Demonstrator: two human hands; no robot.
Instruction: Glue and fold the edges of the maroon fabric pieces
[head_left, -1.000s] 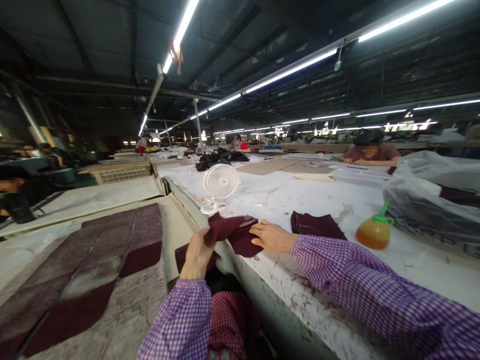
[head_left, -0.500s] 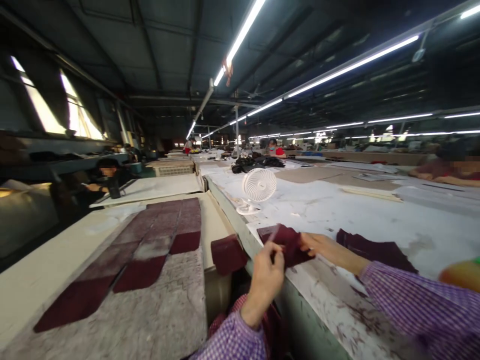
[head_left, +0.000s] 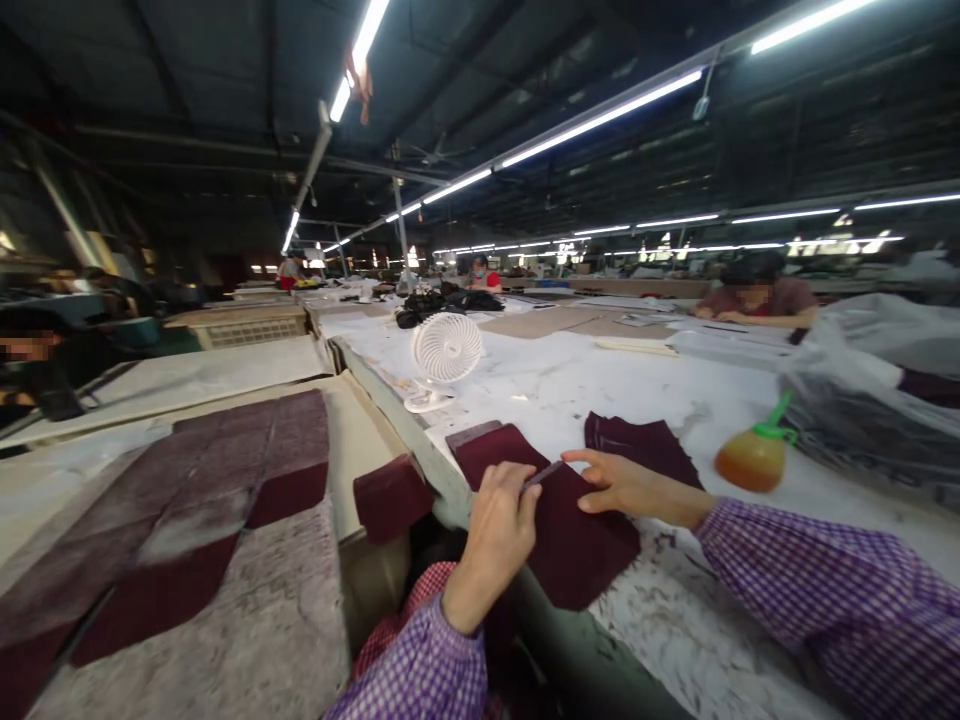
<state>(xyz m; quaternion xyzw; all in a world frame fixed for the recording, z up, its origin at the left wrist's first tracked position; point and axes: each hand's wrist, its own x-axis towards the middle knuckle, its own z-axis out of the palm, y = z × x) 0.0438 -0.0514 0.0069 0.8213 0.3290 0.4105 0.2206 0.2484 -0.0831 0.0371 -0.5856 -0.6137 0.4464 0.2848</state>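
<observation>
Head view: left hand [head_left: 499,515] pinches one thin strip [head_left: 544,473]; right hand [head_left: 622,486] flat on one maroon piece [head_left: 577,550]; second pile [head_left: 637,445] near.

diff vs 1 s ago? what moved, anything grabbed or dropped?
The dark red cloth piece, bunched up between both hands a second ago, now lies spread flat at the table edge. Left hand pinches its raised edge; right hand presses flat on it. Fan, bottle, cloth stack unmoved.
</observation>
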